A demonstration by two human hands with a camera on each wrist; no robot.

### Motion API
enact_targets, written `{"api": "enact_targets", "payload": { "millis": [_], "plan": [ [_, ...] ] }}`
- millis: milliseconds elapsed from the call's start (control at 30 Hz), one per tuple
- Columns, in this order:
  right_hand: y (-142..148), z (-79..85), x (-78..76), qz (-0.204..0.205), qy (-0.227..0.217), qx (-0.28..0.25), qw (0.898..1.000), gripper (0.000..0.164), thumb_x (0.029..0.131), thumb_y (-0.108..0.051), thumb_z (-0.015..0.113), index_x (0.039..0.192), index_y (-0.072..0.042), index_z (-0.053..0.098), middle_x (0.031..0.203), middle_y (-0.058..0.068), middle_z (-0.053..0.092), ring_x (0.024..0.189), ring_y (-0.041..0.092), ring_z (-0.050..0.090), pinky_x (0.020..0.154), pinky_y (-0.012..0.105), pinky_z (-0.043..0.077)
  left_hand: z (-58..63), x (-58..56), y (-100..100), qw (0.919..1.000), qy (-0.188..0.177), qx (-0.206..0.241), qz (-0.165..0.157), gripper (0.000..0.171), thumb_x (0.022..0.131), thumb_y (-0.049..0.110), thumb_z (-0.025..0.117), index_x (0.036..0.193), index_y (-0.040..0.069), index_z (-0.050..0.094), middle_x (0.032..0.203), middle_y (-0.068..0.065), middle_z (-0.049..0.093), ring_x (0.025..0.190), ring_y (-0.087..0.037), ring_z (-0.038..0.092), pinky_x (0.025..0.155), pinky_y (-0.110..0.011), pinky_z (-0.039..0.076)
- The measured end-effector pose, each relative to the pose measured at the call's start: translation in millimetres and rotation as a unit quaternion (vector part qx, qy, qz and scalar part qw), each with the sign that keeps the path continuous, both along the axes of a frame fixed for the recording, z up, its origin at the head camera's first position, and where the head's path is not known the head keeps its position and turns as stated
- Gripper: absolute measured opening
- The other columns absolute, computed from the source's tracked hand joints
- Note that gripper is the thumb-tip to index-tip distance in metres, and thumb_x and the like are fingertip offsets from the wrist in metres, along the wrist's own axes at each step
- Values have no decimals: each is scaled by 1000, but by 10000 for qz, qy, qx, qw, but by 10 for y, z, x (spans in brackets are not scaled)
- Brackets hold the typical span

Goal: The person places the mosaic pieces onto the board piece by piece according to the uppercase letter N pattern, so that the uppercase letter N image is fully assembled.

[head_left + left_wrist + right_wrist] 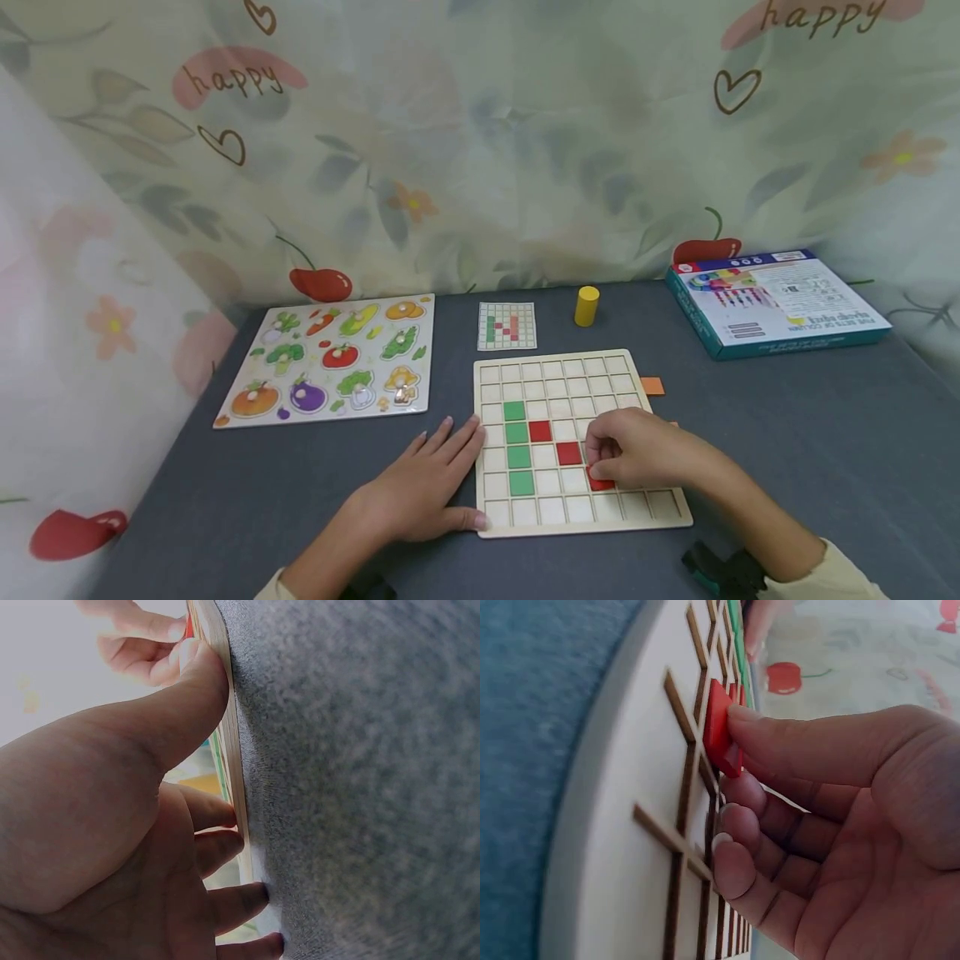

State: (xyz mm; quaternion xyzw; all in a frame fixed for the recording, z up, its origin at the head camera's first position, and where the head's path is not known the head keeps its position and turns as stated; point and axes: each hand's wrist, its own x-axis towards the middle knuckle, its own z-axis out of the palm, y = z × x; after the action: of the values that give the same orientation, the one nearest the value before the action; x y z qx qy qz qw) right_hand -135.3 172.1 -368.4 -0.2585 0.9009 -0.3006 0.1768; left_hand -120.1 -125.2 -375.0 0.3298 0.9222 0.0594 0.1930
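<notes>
A wooden grid board lies on the dark cloth. My right hand pinches a red square tile over a cell in the lower right part of the board. In the right wrist view the thumb presses on that tile, which stands tilted against the grid ridges. Spread fingers and thumb of my left hand touch the board's left edge. Several green tiles form a column in the second column of cells. Two other red tiles sit stepwise, up and left of the pinched one.
Behind the board lie a small printed pattern card and a yellow cylinder. A vegetable puzzle board is at the left, a game box at the back right. An orange tile lies by the board's right edge.
</notes>
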Motion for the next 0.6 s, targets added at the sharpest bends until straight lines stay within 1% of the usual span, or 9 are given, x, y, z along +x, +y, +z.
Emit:
{"api": "enact_targets", "payload": {
  "millis": [133, 233, 367, 600],
  "plan": [
    [4, -36, 30, -26, 142, -45, 9999, 14, 78, -15, 70, 71, -22, 60, 61, -8, 50, 59, 10, 48, 52, 26, 39, 9, 5, 0, 10000, -13, -21, 8, 96, 75, 71, 43, 147, 18, 8, 151, 2, 2, 135, -27, 3, 102, -53, 15],
    [1, -53, 32, -114, 157, -156, 9997, 12, 77, -15, 71, 78, -20, 61, 63, -7, 50, 59, 10, 48, 52, 25, 39, 13, 7, 1, 10000, -13, -38, 13, 96, 75, 71, 43, 147, 18, 8, 151, 2, 3, 135, -27, 3, 102, -53, 15],
    [-12, -63, 28, -204, 121, -261, 9994, 17, 76, -14, 72, 87, -18, 61, 65, -6, 50, 59, 10, 47, 52, 24, 38, 17, 4, 4, 10000, -24, -52, 17, 96, 75, 71, 44, 147, 18, 8, 151, 2, 3, 135, -27, 3, 102, -53, 15],
    [-20, -67, 39, -167, 88, -349, 9992, 16, 76, -11, 71, 87, -17, 61, 66, -5, 51, 59, 11, 48, 52, 24, 39, 10, 0, 2, 10000, -30, -44, 28, 96, 74, 71, 43, 147, 19, 7, 151, 2, 3, 135, -27, 3, 102, -53, 15]
  ]
}}
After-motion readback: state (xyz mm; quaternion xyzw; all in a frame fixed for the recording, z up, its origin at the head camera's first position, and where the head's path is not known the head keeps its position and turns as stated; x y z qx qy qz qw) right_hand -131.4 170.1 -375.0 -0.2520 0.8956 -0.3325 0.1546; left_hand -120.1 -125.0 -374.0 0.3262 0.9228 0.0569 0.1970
